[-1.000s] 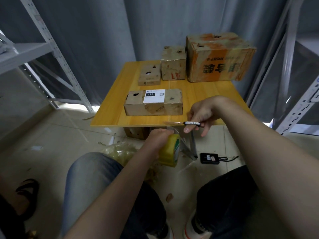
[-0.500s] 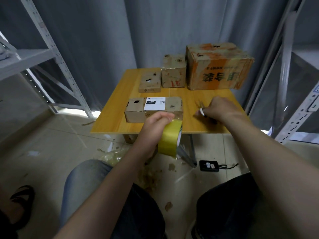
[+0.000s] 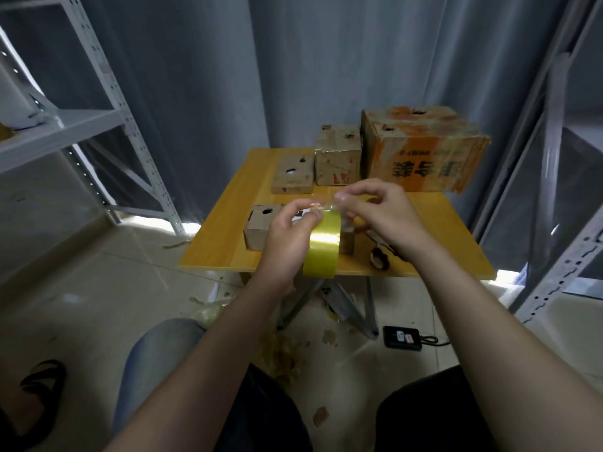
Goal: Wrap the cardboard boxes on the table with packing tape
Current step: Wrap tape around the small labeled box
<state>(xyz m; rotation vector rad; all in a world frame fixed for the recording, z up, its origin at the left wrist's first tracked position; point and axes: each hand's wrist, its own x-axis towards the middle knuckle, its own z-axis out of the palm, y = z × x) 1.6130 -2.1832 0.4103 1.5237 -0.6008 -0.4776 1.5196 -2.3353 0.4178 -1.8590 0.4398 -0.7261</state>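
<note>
Over table (image 3: 225, 252) edge | tape roll (image 3: 323, 246) yellow, glossy | left hand (image 3: 285, 238) grips it

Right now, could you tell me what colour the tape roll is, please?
The tape roll is a shiny yellow, seen best in the head view.

Tape roll (image 3: 323, 246): glossy plastic. Table (image 3: 228, 243): smooth wood grain. Big box (image 3: 424, 158), 1 o'clock: scuffed cardboard under shiny film. Shelf rack (image 3: 88, 120), 10 o'clock: matt metal.
</note>
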